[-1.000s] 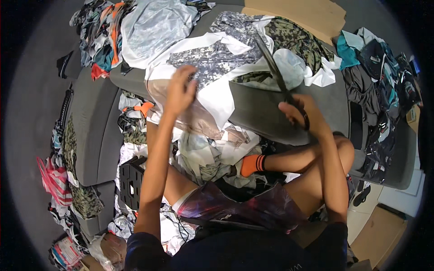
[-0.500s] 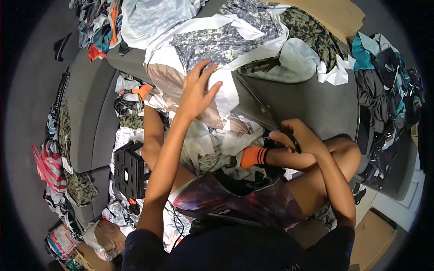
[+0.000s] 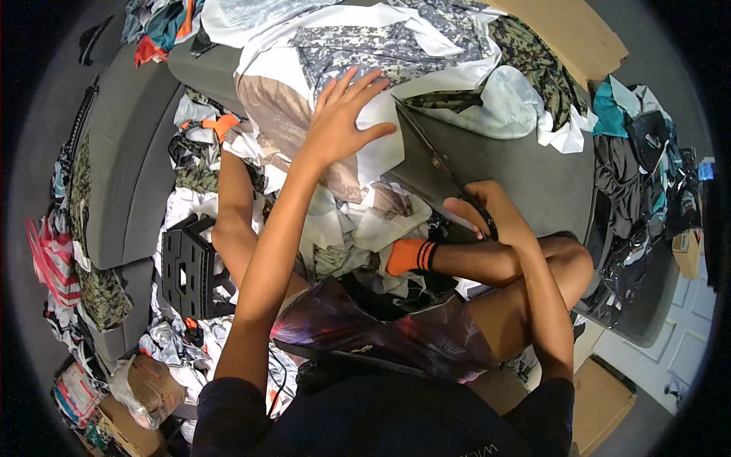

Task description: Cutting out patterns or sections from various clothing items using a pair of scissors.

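My left hand point(image 3: 344, 126) lies with its fingers spread on a piece of printed fabric point(image 3: 346, 57), grey digital camouflage with white borders, laid over a grey cushion. Beneath the wrist, a brown-and-white cloth point(image 3: 278, 114) hangs down over the cushion's near edge. My right hand point(image 3: 499, 217) grips the handles of a long pair of dark scissors point(image 3: 439, 161). Their blades slant up and to the left, the tips close to the white edge of the fabric beside my left hand. A pale grey-white cloth point(image 3: 506, 103) is right of the tips.
The grey cushion point(image 3: 525, 179) fills the middle right. Fabric scraps point(image 3: 343, 244) are heaped between my legs. A black slotted plastic object point(image 3: 185, 266) stands at the left. Dark and teal garments point(image 3: 620, 167) hang at the right, and a cardboard sheet point(image 3: 571, 34) lies at the back.
My left hand has spread its fingers wider and shifted slightly up and right over the fabric. The scissors stay in my right hand. The whole view has turned slightly.
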`<act>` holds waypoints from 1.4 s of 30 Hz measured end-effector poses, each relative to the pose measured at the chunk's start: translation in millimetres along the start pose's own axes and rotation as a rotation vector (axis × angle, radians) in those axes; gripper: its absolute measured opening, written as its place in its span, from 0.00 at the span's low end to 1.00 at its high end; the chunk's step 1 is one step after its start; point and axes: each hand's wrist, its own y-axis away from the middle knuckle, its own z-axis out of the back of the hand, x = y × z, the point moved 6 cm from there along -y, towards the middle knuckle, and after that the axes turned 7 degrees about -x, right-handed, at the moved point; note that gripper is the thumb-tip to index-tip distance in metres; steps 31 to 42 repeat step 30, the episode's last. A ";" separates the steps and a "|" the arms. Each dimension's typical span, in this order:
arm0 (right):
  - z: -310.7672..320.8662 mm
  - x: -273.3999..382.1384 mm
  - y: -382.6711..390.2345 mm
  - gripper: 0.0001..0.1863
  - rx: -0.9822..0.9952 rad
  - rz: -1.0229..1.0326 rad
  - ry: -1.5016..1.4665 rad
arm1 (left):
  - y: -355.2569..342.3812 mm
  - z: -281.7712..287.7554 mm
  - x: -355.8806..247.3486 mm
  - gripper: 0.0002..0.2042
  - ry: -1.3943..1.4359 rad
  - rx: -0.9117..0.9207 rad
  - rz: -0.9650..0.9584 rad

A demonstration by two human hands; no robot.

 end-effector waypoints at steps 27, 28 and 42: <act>-3.5 7.1 5.2 0.25 -0.020 -0.012 -0.060 | 9.7 -2.8 3.0 0.31 0.013 -0.074 0.010; -4.3 7.3 4.7 0.25 -0.026 -0.026 -0.064 | 10.3 -4.2 3.3 0.33 -0.017 -0.054 0.003; -4.8 7.1 4.2 0.25 -0.039 -0.054 -0.072 | 11.5 -7.2 4.4 0.36 -0.076 -0.012 -0.011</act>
